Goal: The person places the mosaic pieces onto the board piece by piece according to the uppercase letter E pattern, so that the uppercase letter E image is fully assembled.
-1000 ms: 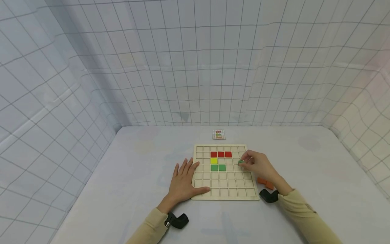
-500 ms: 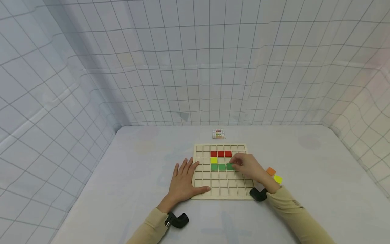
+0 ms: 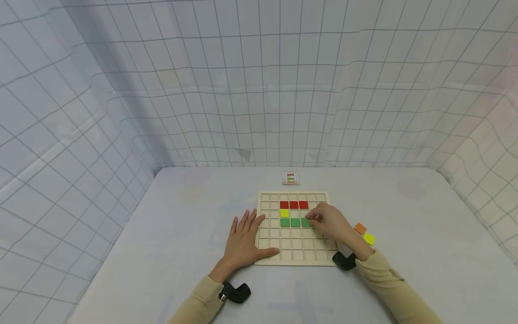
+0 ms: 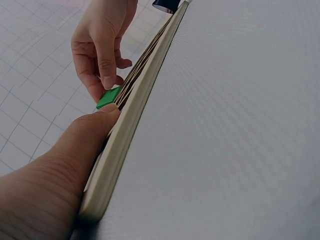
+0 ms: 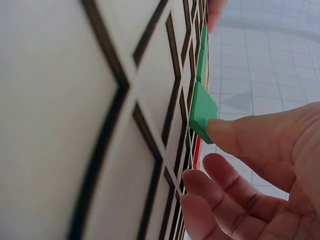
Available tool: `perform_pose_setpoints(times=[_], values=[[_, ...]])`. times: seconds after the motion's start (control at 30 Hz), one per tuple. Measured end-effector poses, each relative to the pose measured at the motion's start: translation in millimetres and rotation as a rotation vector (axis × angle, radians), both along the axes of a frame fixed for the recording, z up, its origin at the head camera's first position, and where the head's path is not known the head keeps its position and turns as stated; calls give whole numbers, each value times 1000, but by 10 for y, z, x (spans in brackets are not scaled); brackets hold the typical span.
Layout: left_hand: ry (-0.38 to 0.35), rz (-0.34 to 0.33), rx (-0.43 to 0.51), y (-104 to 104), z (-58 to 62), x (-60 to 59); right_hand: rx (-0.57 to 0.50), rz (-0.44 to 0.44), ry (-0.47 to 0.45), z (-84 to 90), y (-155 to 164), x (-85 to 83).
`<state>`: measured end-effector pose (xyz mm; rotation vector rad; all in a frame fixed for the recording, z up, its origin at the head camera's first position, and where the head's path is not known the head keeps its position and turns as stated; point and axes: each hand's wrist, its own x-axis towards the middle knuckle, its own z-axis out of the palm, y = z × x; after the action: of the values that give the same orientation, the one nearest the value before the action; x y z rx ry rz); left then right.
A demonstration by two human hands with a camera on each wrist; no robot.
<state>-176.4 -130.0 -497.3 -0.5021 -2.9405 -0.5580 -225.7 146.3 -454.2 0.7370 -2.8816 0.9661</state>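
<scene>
A pale wooden grid board [image 3: 297, 257] lies on the table. My left hand [image 3: 243, 245] rests spread over its left edge, thumb on the near part of the board. My right hand [image 3: 329, 221] pinches a green square tile [image 5: 202, 112] between thumb and finger. In the right wrist view that tile is tilted, one edge at the grid. It stands right of two green tiles [image 3: 290, 222] set in the same row. Above them sit a yellow tile [image 3: 284, 213] and a row of red tiles [image 3: 293, 205].
An orange tile [image 3: 360, 228] and a loose yellow tile [image 3: 369, 239] lie on the table beside my right wrist. Behind the board is a small card [image 3: 291, 178] printed with a coloured grid pattern. A white gridded curtain [image 3: 259, 90] encloses the table's back and sides.
My right hand has moved left from the board's right side with the green tile, to beside the other two green tiles. In the last half second it has barely moved. The left hand stays put.
</scene>
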Motion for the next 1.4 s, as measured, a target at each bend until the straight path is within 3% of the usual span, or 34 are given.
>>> perform_pose_setpoints(times=[0.4,0.7,0.9,1.0,1.13,1.4], values=[[9,-8,1,10,0,-9,40,-23,-55,15,26,50],[14,-6,-3,19,-9,-26,72,100,-42,14,122,76],[11,-1,-6,31,-15,-28,-7,150,-5,32,291,124],[10,-1,-8,34,-13,-27,-42,95,25,57,419,177],[9,-1,-8,33,-8,-27,-4,-29,35,94,606,259],[-12,11,-4,19,-7,-11,77,-180,-44,121,993,379]])
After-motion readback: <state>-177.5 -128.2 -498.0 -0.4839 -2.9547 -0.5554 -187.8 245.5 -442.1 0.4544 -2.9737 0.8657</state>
